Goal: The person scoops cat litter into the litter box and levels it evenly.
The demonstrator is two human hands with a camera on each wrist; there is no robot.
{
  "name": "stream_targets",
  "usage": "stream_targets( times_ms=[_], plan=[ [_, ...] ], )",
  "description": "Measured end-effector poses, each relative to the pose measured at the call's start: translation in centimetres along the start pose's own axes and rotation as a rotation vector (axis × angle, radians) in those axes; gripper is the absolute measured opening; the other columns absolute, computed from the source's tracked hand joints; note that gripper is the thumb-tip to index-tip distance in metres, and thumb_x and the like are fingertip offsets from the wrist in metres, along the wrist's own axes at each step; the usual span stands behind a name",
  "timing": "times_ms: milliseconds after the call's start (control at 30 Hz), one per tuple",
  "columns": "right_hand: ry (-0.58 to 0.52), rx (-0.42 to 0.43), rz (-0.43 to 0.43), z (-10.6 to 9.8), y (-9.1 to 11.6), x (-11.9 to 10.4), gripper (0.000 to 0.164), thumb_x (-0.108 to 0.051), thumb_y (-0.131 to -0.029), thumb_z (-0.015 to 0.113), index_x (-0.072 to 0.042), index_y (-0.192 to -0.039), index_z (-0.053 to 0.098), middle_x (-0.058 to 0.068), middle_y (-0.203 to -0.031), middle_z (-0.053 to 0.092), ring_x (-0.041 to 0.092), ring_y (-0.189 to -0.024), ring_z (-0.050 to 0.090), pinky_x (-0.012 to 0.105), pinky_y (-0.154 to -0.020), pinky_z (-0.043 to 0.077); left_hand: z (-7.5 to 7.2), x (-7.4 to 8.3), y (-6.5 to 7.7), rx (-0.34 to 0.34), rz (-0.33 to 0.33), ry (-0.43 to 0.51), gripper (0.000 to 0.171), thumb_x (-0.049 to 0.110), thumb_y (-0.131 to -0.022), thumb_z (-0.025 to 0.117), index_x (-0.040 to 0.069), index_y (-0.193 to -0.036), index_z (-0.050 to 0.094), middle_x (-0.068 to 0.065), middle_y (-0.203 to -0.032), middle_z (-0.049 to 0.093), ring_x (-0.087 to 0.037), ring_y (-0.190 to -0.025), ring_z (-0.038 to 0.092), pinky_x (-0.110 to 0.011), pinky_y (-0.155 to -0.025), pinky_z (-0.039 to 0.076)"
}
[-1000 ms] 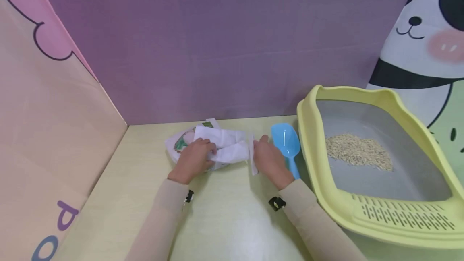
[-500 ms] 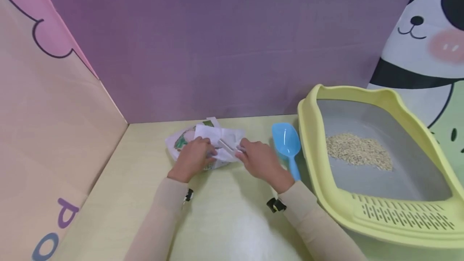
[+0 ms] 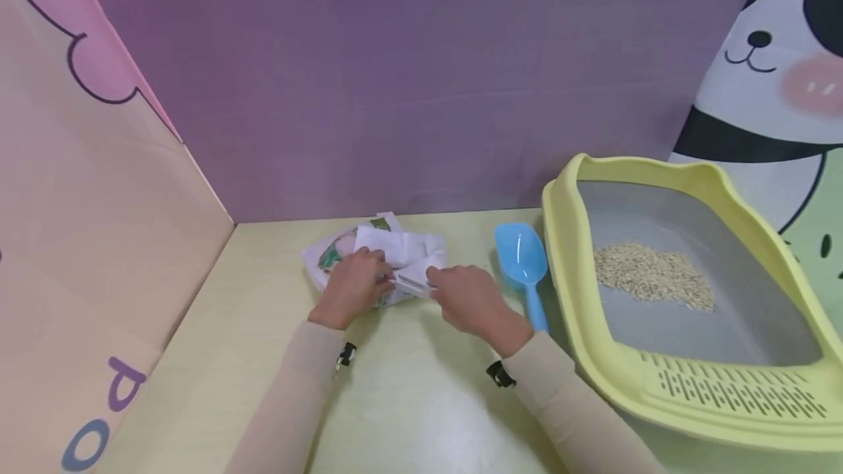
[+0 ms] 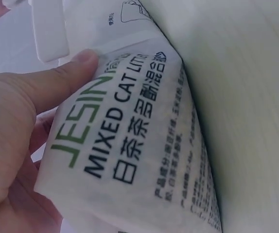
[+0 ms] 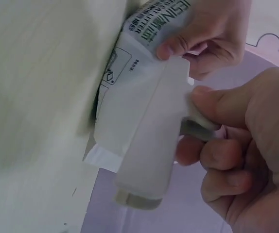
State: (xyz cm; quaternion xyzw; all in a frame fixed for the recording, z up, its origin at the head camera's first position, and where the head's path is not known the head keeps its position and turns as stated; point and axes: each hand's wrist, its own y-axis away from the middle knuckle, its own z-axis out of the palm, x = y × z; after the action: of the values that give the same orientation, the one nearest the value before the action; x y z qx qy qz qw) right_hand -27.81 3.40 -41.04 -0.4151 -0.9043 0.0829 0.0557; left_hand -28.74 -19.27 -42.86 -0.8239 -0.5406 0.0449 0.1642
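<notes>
A white cat litter bag (image 3: pixel 402 241) with green print lies on its side against the back of the table, its top part folded over. My left hand (image 3: pixel 356 282) grips the bag's near side, the thumb (image 4: pixel 81 68) pressed on the printed face beside the lettering. Between thumb and curled fingers, my right hand (image 3: pixel 469 300) pinches a white bag clip (image 5: pixel 154 141) by its grip. The clip's long bar (image 4: pixel 49 31) lies across the folded part of the bag, one end close to the left thumb.
Just right of the right hand, a blue scoop (image 3: pixel 520 254) lies with its handle toward me. Beyond it stands a yellow litter box (image 3: pixel 566 240) holding a heap of pellets (image 3: pixel 652 274). A purple backdrop (image 3: pixel 395 93) rises behind the table.
My right hand has brought the clip leftward from beside the bag's folded end onto the bag, turning it from upright to slanting. The left hand keeps its grip in place.
</notes>
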Motion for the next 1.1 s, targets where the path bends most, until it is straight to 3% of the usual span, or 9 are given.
stream_targets(
  times_ms=[133, 367, 500, 633, 833, 1100],
  plan=[
    [0.06, 0.011, 0.001, 0.1, 0.1, -0.5, 0.016, -0.026, -0.097, 0.068, -0.016, -0.108, 0.06, -0.001, -0.069, 0.058, 0.015, -0.052, 0.048, 0.03, -0.045, 0.042, -0.1, 0.2, -0.1, -0.005, -0.012, 0.003, 0.01, 0.022, -0.081, 0.085, 0.017, -0.09, 0.081, 0.002, -0.09, 0.073, -0.017, -0.079, 0.06, -0.033, -0.068, 0.052],
    [0.086, 0.075, 0.003, -0.2, 0.3, -1.3, 0.015, -0.02, -0.093, 0.071, -0.013, -0.099, 0.059, 0.001, -0.072, 0.062, 0.018, -0.051, 0.051, 0.034, -0.044, 0.044, -0.3, 0.5, -0.3, -0.022, -0.014, 0.035, 0.009, 0.018, -0.082, 0.084, 0.016, -0.09, 0.081, 0.0, -0.09, 0.077, -0.018, -0.082, 0.067, -0.034, -0.075, 0.056],
    [0.085, 0.059, 0.015, 0.0, 0.0, -1.7, 0.014, -0.013, -0.091, 0.07, -0.013, -0.099, 0.059, 0.001, -0.072, 0.06, 0.016, -0.051, 0.047, 0.032, -0.044, 0.042, -0.5, 0.6, -0.4, -0.05, -0.015, 0.084, 0.007, 0.013, -0.084, 0.083, 0.012, -0.09, 0.08, -0.003, -0.09, 0.078, -0.021, -0.085, 0.071, -0.036, -0.08, 0.058],
    [0.115, 0.034, 0.001, 0.0, -1.0, -2.1, 0.019, -0.008, -0.086, 0.071, -0.015, -0.102, 0.061, -0.001, -0.069, 0.057, 0.013, -0.052, 0.044, 0.03, -0.045, 0.042, -1.1, 0.4, -0.2, -0.096, -0.064, 0.147, 0.005, 0.005, -0.084, 0.078, 0.009, -0.087, 0.076, -0.004, -0.087, 0.076, -0.02, -0.081, 0.069, -0.036, -0.078, 0.058],
    [0.195, 0.015, -0.039, -0.4, -2.2, -2.8, 0.021, -0.013, -0.086, 0.074, -0.015, -0.105, 0.065, -0.001, -0.073, 0.064, 0.017, -0.054, 0.055, 0.034, -0.047, 0.048, -2.0, 0.1, 0.3, -0.173, -0.106, 0.197, 0.018, -0.002, -0.078, 0.072, 0.009, -0.09, 0.064, -0.004, -0.085, 0.067, -0.018, -0.076, 0.06, -0.034, -0.074, 0.054],
    [0.276, -0.012, -0.035, -0.2, -2.8, -2.4, 0.017, -0.016, -0.093, 0.067, -0.016, -0.11, 0.063, 0.0, -0.081, 0.069, 0.02, -0.062, 0.062, 0.035, -0.05, 0.051, -2.5, -0.2, 0.8, -0.177, -0.127, 0.204, 0.038, -0.001, -0.068, 0.086, 0.008, -0.098, 0.065, -0.007, -0.099, 0.068, -0.022, -0.089, 0.062, -0.039, -0.086, 0.056]
  ],
)
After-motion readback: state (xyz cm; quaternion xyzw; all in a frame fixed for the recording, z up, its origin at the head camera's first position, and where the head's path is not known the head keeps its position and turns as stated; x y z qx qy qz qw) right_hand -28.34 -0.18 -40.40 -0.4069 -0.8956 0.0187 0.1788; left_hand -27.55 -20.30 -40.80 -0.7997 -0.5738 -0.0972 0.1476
